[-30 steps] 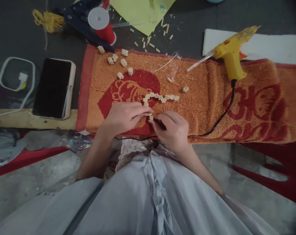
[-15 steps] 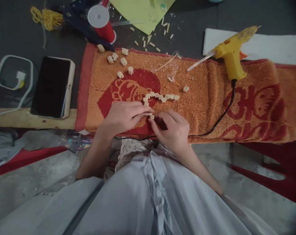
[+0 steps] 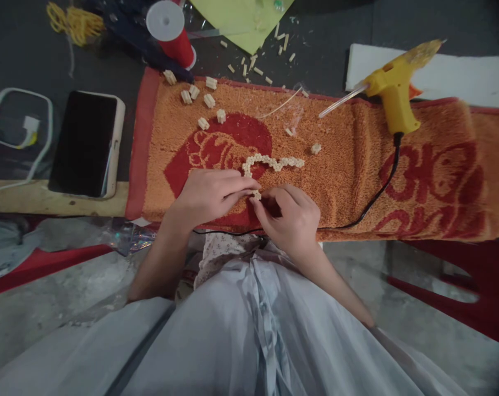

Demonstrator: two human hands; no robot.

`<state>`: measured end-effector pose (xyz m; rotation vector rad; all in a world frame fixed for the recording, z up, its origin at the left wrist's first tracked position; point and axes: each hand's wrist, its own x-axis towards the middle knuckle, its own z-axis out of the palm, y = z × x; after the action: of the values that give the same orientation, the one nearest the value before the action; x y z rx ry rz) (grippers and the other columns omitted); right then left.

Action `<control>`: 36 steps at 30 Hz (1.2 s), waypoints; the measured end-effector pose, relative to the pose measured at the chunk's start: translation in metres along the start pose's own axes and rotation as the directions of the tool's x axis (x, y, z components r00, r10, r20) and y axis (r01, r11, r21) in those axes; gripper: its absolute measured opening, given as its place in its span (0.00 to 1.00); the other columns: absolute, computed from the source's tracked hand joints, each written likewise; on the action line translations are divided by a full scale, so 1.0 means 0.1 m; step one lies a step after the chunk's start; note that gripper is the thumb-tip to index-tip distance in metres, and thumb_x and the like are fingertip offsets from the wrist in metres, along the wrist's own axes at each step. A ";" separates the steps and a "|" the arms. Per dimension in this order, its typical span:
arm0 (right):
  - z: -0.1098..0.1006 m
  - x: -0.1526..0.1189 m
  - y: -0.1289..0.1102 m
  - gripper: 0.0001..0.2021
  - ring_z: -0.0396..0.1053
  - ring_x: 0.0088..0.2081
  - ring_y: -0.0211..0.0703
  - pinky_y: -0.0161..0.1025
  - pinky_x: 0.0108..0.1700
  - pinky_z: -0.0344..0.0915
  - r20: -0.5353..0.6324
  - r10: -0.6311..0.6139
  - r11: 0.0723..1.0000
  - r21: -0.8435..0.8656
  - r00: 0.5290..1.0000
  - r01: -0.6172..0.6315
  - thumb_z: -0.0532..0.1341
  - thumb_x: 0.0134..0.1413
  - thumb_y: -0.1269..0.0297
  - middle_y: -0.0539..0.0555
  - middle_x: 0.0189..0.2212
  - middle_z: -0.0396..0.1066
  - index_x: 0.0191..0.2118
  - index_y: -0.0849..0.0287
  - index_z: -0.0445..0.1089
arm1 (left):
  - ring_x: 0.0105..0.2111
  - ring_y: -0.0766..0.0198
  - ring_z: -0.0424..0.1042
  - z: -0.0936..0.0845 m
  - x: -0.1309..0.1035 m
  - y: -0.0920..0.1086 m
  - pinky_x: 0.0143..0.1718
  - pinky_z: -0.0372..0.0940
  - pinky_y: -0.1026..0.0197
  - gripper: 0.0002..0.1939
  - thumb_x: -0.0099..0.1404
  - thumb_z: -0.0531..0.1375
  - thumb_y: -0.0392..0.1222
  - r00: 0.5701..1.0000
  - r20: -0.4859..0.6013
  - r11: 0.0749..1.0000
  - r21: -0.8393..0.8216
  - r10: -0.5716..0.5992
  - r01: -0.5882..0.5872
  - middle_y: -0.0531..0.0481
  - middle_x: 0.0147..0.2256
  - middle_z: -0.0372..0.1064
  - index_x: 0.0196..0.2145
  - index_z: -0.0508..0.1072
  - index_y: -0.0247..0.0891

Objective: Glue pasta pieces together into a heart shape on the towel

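Over the orange and red towel, my left hand and my right hand meet fingertip to fingertip. Both are closed in a pinch on a small cream flower-shaped piece. A wavy chain of the same cream pieces lies just beyond the fingers; whether it joins the pinched piece is hidden by my left fingers. One loose cream piece rests right of the chain. Several more cream pieces sit at the towel's upper left.
A yellow glue gun lies at the right, its black cord crossing the towel. At the left are a phone and a white cable. A red thread spool, yellow cord and small cut sticks lie at the back.
The view has shifted slightly. Both hands keep their pinch, and the small piece between the fingertips seems turned a little, its flower-shaped face showing more plainly.
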<state>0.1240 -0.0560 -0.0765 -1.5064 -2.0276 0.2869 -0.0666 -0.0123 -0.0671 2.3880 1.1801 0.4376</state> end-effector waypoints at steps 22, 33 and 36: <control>-0.03 -0.01 0.07 0.09 0.68 0.29 0.39 0.36 0.32 0.63 0.054 -0.012 0.997 0.082 0.998 0.008 0.60 0.61 0.61 0.52 0.27 0.72 0.31 0.57 0.70 | 0.38 0.67 0.77 0.02 0.00 -0.02 0.34 0.63 0.67 0.15 0.73 0.51 0.46 1.000 -0.018 1.000 0.013 0.006 -0.006 0.54 0.38 0.79 0.45 0.78 0.47; -0.01 0.00 0.05 0.09 0.67 0.29 0.39 0.36 0.33 0.62 0.023 -0.024 0.998 0.065 0.999 0.023 0.60 0.61 0.61 0.52 0.26 0.72 0.30 0.57 0.70 | 0.37 0.67 0.77 0.00 0.01 -0.01 0.34 0.62 0.67 0.15 0.73 0.51 0.46 1.000 0.014 1.000 0.023 0.006 -0.007 0.54 0.38 0.79 0.46 0.77 0.46; -0.02 0.00 0.05 0.09 0.67 0.29 0.39 0.36 0.33 0.62 0.029 -0.019 0.997 0.070 0.999 0.017 0.60 0.61 0.62 0.51 0.25 0.71 0.30 0.57 0.69 | 0.37 0.67 0.76 0.01 0.01 -0.01 0.33 0.62 0.67 0.16 0.73 0.51 0.46 1.000 0.020 1.000 0.029 -0.002 0.002 0.54 0.38 0.79 0.47 0.77 0.47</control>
<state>0.1290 -0.0548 -0.0778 -1.4484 -2.0324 0.3711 -0.0664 -0.0114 -0.0679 2.4100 1.1879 0.3974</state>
